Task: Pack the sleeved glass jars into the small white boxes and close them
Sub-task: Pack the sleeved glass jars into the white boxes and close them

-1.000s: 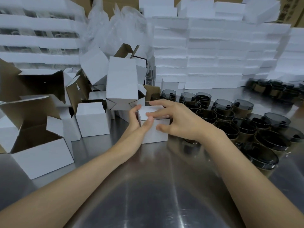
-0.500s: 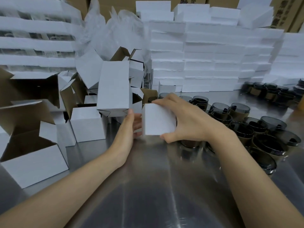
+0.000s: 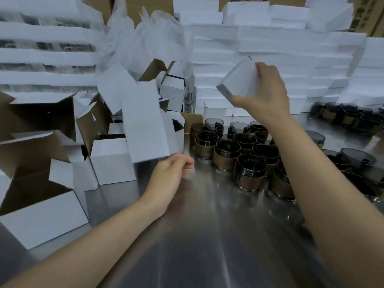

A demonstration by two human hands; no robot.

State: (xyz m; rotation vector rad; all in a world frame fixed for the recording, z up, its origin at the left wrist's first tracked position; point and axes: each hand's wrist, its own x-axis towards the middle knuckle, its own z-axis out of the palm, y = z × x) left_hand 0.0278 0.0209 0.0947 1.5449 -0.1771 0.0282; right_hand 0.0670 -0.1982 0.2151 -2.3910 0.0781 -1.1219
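My right hand (image 3: 268,96) grips a closed small white box (image 3: 239,80), tilted and held in the air in front of the wall of stacked white boxes (image 3: 270,50). My left hand (image 3: 168,177) is lower and to the left, fingers curled at the bottom corner of a tall white box (image 3: 145,123) that leans out of the pile and looks blurred. Several dark glass jars with brown sleeves (image 3: 226,154) stand clustered on the metal table (image 3: 207,235), under and right of my right forearm.
Open white boxes with brown insides (image 3: 112,163) crowd the left side, a larger one (image 3: 45,217) at the near left. Crumpled clear plastic (image 3: 149,38) sits behind them. More sleeved jars (image 3: 342,115) stand at the far right.
My right hand has lifted the closed box off the table, up and to the right toward the stack. My left hand let go of that box and took the bottom of the tall box.
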